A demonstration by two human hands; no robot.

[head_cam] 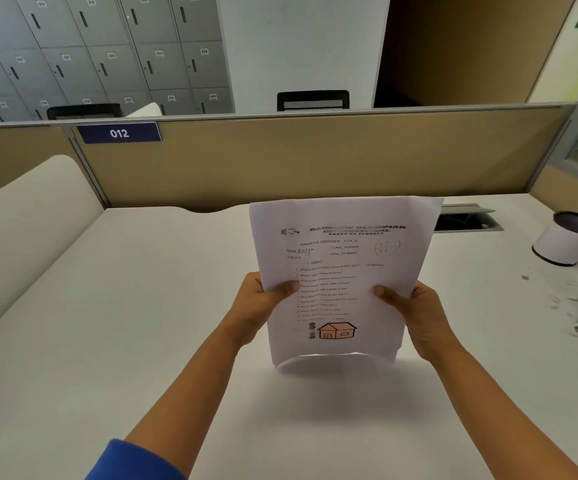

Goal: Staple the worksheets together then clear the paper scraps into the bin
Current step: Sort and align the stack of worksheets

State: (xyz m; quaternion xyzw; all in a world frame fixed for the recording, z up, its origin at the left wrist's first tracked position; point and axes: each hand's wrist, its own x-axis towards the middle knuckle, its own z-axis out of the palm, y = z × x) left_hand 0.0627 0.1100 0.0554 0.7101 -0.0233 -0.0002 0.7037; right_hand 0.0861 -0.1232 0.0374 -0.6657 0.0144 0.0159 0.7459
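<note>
A wide white desk (pixel 142 323) fills the view from a head-worn camera, backed by a tan partition (pixel 315 161) with a blue plate reading 012. The desk is the landmark for everything below. Beyond the partition stand grey numbered lockers (pixel 107 53) and two dark chair backs.

Above the middle of the desk, a person holds a small stack of worksheets (pixel 343 271) upright, the long axis running up and away from the body, the printed face toward the camera and the bottom edge bowed just over the desk top. The top sheet shows a school heading, numbered questions and a drawing of a house.

The left hand (pixel 259 306) is closed on the stack's left edge, thumb on the front. The right hand (pixel 419 320) is closed on the right edge in the same way. Both grip at about mid-height.

At the desk's far right corner stands a small white bin (pixel 564 240) with a dark rim, well apart from the hands. Nearer on the same right side lie scattered paper scraps (pixel 574 313). The right hand is the nearer one to both. No stapler is in view, so the stapling step appears not yet done
</note>
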